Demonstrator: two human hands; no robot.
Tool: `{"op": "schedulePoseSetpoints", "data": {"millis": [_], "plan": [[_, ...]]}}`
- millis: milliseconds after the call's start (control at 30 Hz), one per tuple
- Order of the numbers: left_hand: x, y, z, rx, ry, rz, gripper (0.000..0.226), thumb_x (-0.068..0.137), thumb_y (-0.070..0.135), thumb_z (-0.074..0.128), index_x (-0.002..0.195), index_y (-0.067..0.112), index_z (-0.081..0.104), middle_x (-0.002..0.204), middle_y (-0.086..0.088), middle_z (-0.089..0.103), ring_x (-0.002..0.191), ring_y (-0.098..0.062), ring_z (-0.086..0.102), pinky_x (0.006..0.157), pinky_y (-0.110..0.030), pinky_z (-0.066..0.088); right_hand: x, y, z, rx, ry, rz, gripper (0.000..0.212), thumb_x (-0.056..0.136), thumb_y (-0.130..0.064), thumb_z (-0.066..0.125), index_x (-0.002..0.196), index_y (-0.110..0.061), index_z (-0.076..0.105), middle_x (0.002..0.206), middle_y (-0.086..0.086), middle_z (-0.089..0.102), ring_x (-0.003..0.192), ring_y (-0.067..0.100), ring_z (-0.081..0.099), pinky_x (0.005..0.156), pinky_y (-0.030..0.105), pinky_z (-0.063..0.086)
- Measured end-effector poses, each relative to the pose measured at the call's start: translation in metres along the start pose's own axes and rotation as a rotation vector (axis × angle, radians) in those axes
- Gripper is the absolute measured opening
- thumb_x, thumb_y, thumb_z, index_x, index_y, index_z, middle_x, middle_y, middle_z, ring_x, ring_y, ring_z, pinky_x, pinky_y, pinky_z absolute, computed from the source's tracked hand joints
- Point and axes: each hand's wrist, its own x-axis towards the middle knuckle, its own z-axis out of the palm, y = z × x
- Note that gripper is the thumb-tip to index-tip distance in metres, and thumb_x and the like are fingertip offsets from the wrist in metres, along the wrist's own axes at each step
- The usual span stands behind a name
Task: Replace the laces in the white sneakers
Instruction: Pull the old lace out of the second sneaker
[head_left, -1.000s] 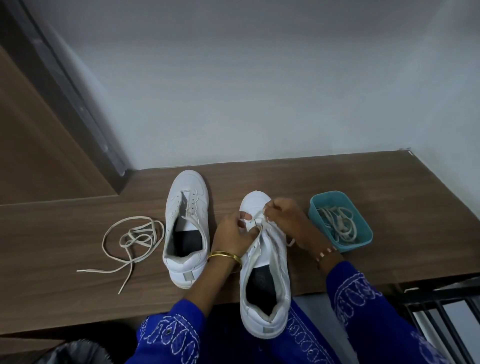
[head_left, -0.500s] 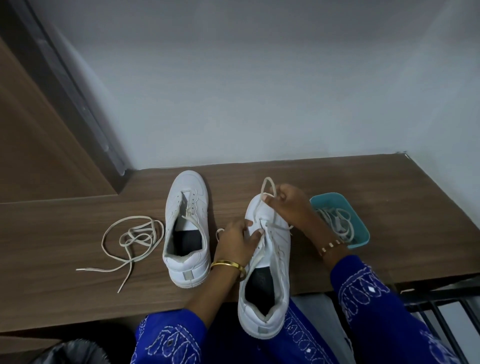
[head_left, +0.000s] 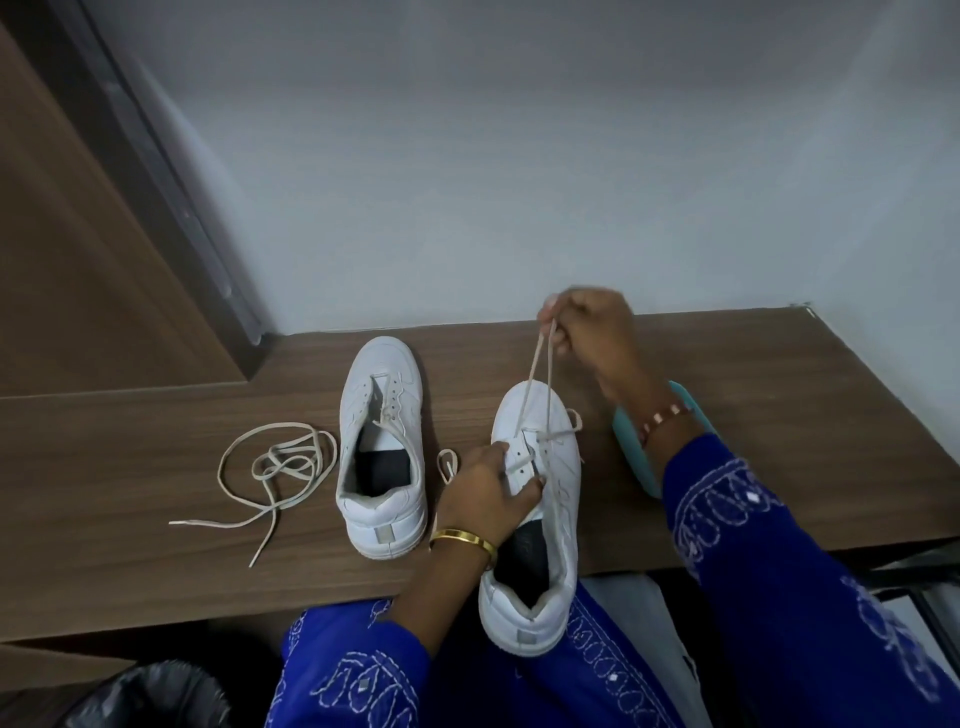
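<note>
The person's right hand (head_left: 592, 332), raised just right of frame centre, pinches a doubled run of cream lace (head_left: 537, 374) between thumb and fingers; the lace slants down and to the left from that pinch to the front eyelets of the nearer white sneaker (head_left: 535, 499), so the shoe lies below and slightly left of the grip. That sneaker's long axis runs almost straight up and down the frame, toe toward the wall, heel hanging off the front edge of the wooden shelf (head_left: 156, 467) over the person's lap. The left hand (head_left: 488, 493) lies on the shoe's left flank, fingers spread over the eyelet row and thumb on the tongue, holding it steady; it is the hand nearer the eyelets, and any further pull would likely run up and away along the lace line. A small loop of lace shows at each side of the shoe. The second white sneaker (head_left: 382, 452) stands to the left, parallel, with only a short length of lace in it, and a loose lace (head_left: 275, 467) lies coiled at left of frame. A teal tray (head_left: 636, 457) is mostly hidden behind the right forearm, its contents unseen. Which eyelet the lace is passing through cannot be made out, and the lace tips inside the right fist are hidden.
</note>
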Motion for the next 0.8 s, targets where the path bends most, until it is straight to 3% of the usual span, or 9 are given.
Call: {"op": "schedulePoseSetpoints", "data": {"millis": [167,267,333,467,600,667,700,733,800], "plan": [[0.000,0.001,-0.002,0.031,-0.039,-0.023,0.061,0.083,0.045,0.060,0.135,0.016,0.043,0.133,-0.003,0.049,0.118,-0.019,0.049,0.096,-0.028,0.041,0.005,-0.039,-0.021,0.045,0.101,-0.198,0.023,0.095,-0.013,0.048,0.079,-0.006,0.065,0.065,-0.001,0.059,0.052,0.000,0.052,0.052,0.012,0.045],[-0.001,0.001,0.000,0.031,-0.049,-0.029,0.062,0.083,0.044,0.060,0.135,0.015,0.043,0.133,-0.004,0.049,0.119,-0.019,0.049,0.098,-0.030,0.042,0.002,-0.019,-0.018,-0.113,0.074,-0.102,0.029,0.090,-0.024,0.058,0.071,-0.003,0.065,0.058,0.001,0.058,0.041,0.000,0.047,0.050,0.015,0.042],[-0.001,0.001,0.001,0.036,-0.048,-0.029,0.063,0.083,0.043,0.060,0.136,0.014,0.042,0.135,-0.004,0.047,0.121,-0.019,0.047,0.099,-0.030,0.041,-0.001,0.007,-0.011,-0.316,-0.033,-0.008,0.041,0.085,-0.036,0.064,0.068,0.002,0.062,0.055,0.008,0.054,0.041,0.010,0.046,0.053,0.024,0.043],[0.000,-0.001,0.002,0.032,-0.039,-0.017,0.062,0.084,0.043,0.060,0.135,0.013,0.043,0.134,-0.005,0.048,0.121,-0.019,0.047,0.099,-0.029,0.040,-0.013,0.051,0.009,-0.600,-0.132,0.122,0.047,0.079,-0.050,0.064,0.058,-0.012,0.047,0.055,0.003,0.046,0.051,0.015,0.042,0.059,0.026,0.040],[-0.003,-0.005,-0.001,0.024,-0.053,0.033,0.070,0.078,0.055,0.057,0.133,0.013,0.045,0.134,-0.004,0.050,0.121,-0.016,0.047,0.096,-0.023,0.037,-0.029,0.062,0.030,-0.725,-0.192,0.061,0.050,0.078,-0.050,0.066,0.050,-0.022,0.037,0.058,-0.006,0.046,0.055,0.010,0.045,0.058,0.023,0.035],[-0.005,-0.007,-0.003,0.027,-0.077,0.050,0.088,0.065,0.070,0.041,0.135,0.015,0.045,0.136,-0.001,0.048,0.123,-0.015,0.046,0.097,-0.024,0.038,-0.034,0.063,0.038,-0.778,-0.152,0.017,0.032,0.078,-0.045,0.069,0.065,-0.020,0.054,0.077,-0.002,0.057,0.075,0.014,0.057,0.064,0.023,0.037],[-0.006,-0.009,-0.004,0.035,-0.087,0.058,0.093,0.062,0.072,0.035,0.136,0.016,0.044,0.138,-0.001,0.047,0.124,-0.015,0.046,0.098,-0.024,0.038,-0.034,0.064,0.041,-0.830,-0.126,0.009,0.028,0.079,-0.042,0.069,0.083,-0.015,0.062,0.091,0.001,0.061,0.086,0.017,0.060,0.067,0.024,0.039],[-0.006,-0.011,-0.004,0.048,-0.096,0.069,0.094,0.062,0.073,0.034,0.137,0.017,0.042,0.140,-0.001,0.045,0.126,-0.014,0.044,0.099,-0.024,0.037,-0.033,0.066,0.045,-0.890,-0.104,0.006,0.033,0.082,-0.037,0.067,0.101,-0.011,0.062,0.103,0.003,0.063,0.095,0.019,0.061,0.070,0.024,0.040],[-0.006,-0.014,-0.004,0.078,-0.112,0.091,0.091,0.066,0.072,0.038,0.139,0.018,0.040,0.142,0.000,0.042,0.128,-0.013,0.042,0.100,-0.024,0.036,-0.030,0.068,0.048,-0.953,-0.071,0.002,0.034,0.088,-0.026,0.062,0.116,-0.008,0.056,0.112,0.006,0.063,0.101,0.020,0.062,0.072,0.023,0.042]]}}
